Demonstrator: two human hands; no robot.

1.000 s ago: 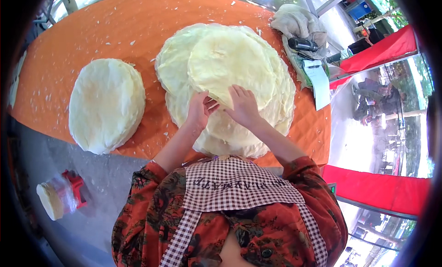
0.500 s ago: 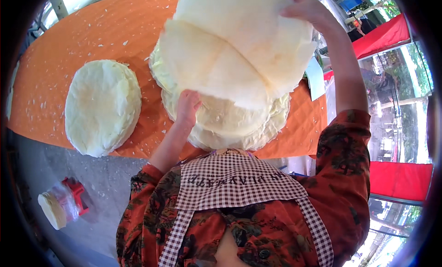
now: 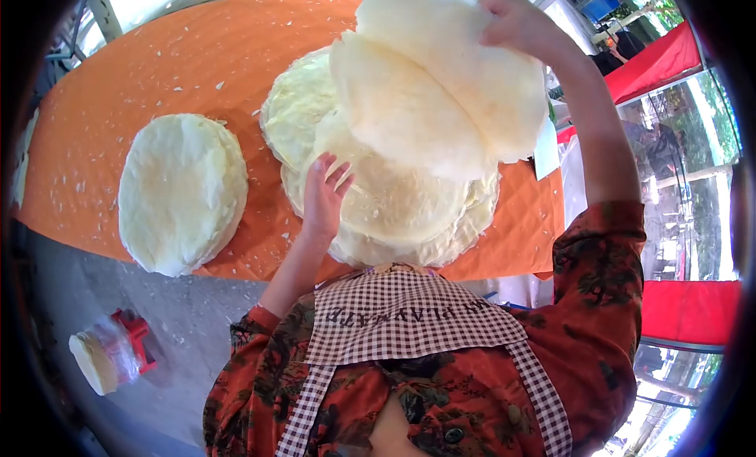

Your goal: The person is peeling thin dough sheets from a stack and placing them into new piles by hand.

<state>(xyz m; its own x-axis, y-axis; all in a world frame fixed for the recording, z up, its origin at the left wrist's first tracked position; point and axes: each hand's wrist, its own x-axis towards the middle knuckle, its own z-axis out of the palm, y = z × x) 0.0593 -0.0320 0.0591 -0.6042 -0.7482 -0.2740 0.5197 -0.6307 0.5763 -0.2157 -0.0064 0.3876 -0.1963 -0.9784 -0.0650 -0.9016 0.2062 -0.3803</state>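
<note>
High on the right, my right hand (image 3: 516, 22) pinches the edge of a large, thin, pale flatbread sheet (image 3: 449, 102). The sheet is creased across its middle and raised, hanging at a slant. Below it lies a broad pile of similar round flatbread sheets (image 3: 394, 209), partly covered by the raised one. My left hand (image 3: 324, 197) is open over the pile's left edge, fingers apart and holding nothing. Farther left, a smaller stack of the sheets (image 3: 181, 193) rests near the table's front edge.
The table has an orange cloth (image 3: 87, 157) scattered with pale crumbs. On the grey floor at lower left, a clear plastic bag of round sheets (image 3: 106, 358) lies against a red object (image 3: 135, 339). A pale blue card-like piece (image 3: 546, 148) sits at the table's right edge.
The raised sheet has moved right, away from my left hand, uncovering more of the pile's left side. My left hand has gone from closed at the sheet's edge to open.
</note>
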